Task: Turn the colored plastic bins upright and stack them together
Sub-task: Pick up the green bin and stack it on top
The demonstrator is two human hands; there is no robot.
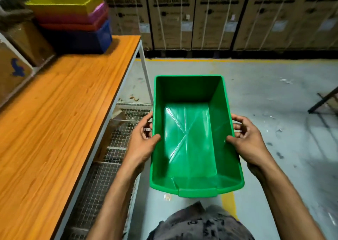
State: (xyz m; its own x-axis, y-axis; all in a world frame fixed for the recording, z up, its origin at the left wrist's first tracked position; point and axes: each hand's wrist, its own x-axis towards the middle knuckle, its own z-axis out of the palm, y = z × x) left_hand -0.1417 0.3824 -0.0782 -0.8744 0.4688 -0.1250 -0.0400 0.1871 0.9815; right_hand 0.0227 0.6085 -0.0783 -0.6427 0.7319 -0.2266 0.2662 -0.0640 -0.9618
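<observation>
Hanging in mid-air above the grey concrete floor (pixel 274 102), the deep rectangular green plastic bin (pixel 190 148) is upright, with its mouth facing up toward the camera. Its long axis runs away from the person, and the lipped short end is nearest the body. The left hand (pixel 140 144) grips the left long rim and the right hand (pixel 247 141) grips the right one. Each thumb is hooked inside the wall and the fingers curl under the lip outside.

Just to the left runs the long orange wood-grain table (pixel 54 112). Well apart, at its far end, stands a nested stack of upright plastic bins (pixel 73 16): yellow-green on top, then pink, orange and blue. Strapped cardboard cartons (pixel 219 20) line the wall behind.

The risk, as I judge it, lies in the nesting. The stack seems to lie crosswise to the green bin, so without a turn the bin would likely jam on the top rim or tip the pile.
</observation>
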